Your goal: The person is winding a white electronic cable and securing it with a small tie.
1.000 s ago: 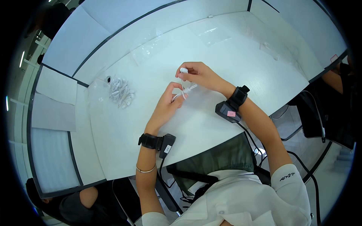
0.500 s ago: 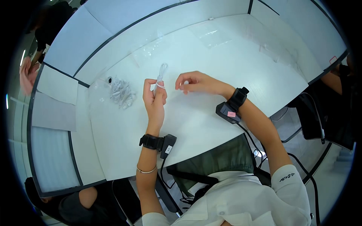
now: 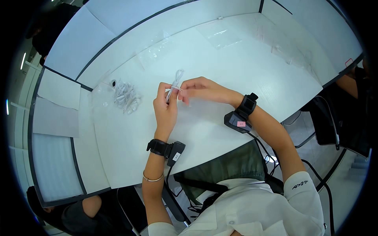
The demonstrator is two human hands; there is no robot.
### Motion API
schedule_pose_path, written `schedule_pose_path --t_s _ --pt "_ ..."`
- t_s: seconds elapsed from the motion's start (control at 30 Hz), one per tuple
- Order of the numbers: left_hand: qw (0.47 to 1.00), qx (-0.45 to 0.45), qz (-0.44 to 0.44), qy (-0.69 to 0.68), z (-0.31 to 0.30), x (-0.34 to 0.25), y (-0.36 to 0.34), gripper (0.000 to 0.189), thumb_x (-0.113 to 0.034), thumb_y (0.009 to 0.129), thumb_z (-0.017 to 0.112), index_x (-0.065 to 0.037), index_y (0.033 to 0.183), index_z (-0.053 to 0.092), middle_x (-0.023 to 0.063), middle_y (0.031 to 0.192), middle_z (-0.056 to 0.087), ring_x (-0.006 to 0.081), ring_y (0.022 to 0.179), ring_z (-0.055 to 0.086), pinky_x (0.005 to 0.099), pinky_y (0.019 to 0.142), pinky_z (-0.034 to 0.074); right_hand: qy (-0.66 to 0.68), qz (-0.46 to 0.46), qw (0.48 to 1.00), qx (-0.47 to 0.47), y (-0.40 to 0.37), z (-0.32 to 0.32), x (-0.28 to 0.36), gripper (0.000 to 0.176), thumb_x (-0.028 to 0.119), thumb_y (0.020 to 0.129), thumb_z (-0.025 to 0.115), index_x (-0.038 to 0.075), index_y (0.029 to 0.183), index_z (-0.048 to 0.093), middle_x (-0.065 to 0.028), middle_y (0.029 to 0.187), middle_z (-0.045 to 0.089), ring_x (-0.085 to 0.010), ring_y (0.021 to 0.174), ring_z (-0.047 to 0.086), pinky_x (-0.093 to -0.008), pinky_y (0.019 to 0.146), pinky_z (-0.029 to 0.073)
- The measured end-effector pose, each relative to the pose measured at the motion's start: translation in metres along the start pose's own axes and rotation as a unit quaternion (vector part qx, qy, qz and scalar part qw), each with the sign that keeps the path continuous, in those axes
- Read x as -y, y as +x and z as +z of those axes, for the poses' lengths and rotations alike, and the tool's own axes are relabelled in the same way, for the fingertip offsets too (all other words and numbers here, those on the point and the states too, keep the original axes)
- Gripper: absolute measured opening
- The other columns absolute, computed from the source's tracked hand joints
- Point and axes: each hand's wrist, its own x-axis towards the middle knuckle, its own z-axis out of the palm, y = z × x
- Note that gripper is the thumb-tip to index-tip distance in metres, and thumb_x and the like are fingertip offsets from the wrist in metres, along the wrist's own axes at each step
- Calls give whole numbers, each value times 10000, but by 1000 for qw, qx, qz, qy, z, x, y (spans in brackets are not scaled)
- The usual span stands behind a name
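A folded bundle of thin white cable point(image 3: 178, 77) stands up out of my left hand point(image 3: 165, 109), its loops showing above the fingertips. My left thumb and fingers are closed around it, with a turn of cable crossing the bundle at the thumb. From the right, my right hand point(image 3: 204, 91) meets the bundle, fingers bent and pinched on the cable's loose end beside that turn. Its fingertips are somewhat blurred, and a small pale end below them is hard to make out. Both hands are above the white table point(image 3: 220, 129).
To the left lies a heap of white cables point(image 3: 126, 97), with a small dark round thing point(image 3: 113, 83) at its edge. Clear plastic bags point(image 3: 220, 37) lie toward the back. Low partitions point(image 3: 130, 47) enclose the table. Black wires point(image 3: 260, 139) run from my wrist devices point(image 3: 238, 120).
My right hand has moved left onto the bundle, from a short distance away. My left hand has shifted slightly right with the bundle, which leans more to the right.
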Motion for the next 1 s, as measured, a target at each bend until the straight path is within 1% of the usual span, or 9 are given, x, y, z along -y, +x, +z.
schedule_pose_path --t_s 0.13,0.23,0.27,0.3,0.57,0.67,0.77,0.9,1.0 --pt "995 -9 38 87 -1 6 1 121 -151 923 518 -36 899 490 37 508 418 85 428 320 261 414 237 30 9 997 -67 4 -1 -8 318 303 938 479 19 876 608 8 601 487 -79 586 461 -241 646 431" --pt "991 -12 59 120 0 4 0 114 -147 921 517 -38 901 491 50 513 425 102 419 349 265 411 259 29 11 998 -62 3 -3 -8 295 287 935 494 21 883 610 5 650 519 -62 558 434 -236 613 435" --pt "991 -12 60 120 0 1 0 98 -134 921 509 -40 912 485 61 524 437 115 416 373 268 411 276 33 9 997 -69 3 -2 -10 257 263 927 513 29 892 612 7 720 549 -49 540 408 -230 595 434" --pt "990 -11 62 124 0 2 -1 84 -118 920 500 -42 933 468 62 534 444 116 418 366 272 412 272 33 8 997 -66 2 -1 -8 235 254 922 523 39 900 613 11 789 572 -49 555 419 -225 595 432" --pt "995 -22 36 87 1 0 0 92 -119 929 487 -43 918 434 36 525 414 91 439 329 268 424 235 -31 -33 994 -96 0 0 -1 198 234 916 535 48 904 603 17 828 604 -38 663 455 -201 590 379" --pt "999 -28 -9 -29 2 3 2 135 -163 937 493 -52 902 424 -19 529 378 56 458 289 249 429 205 -37 -56 992 -106 3 -1 -11 172 213 909 551 48 894 601 40 740 560 -31 635 415 -196 570 334" --pt "991 -22 -62 -113 4 3 1 186 -244 933 526 -93 901 422 -84 564 306 13 495 219 207 436 170 -71 -43 990 -116 2 0 -8 156 193 901 567 42 890 602 61 635 444 -34 592 345 -202 543 287" --pt "974 -6 -118 -196 5 3 2 175 -243 935 519 -97 922 425 -77 569 312 11 490 221 199 433 166 -109 -44 984 -137 2 3 -8 162 189 896 575 32 866 603 68 585 305 -46 557 268 -230 514 243" --pt "954 21 -147 -259 5 0 3 142 -214 944 489 -80 950 444 -64 583 310 23 487 220 202 443 174 -147 -44 977 -151 1 3 -6 139 173 886 578 38 860 602 57 572 291 -52 546 258 -237 505 230"
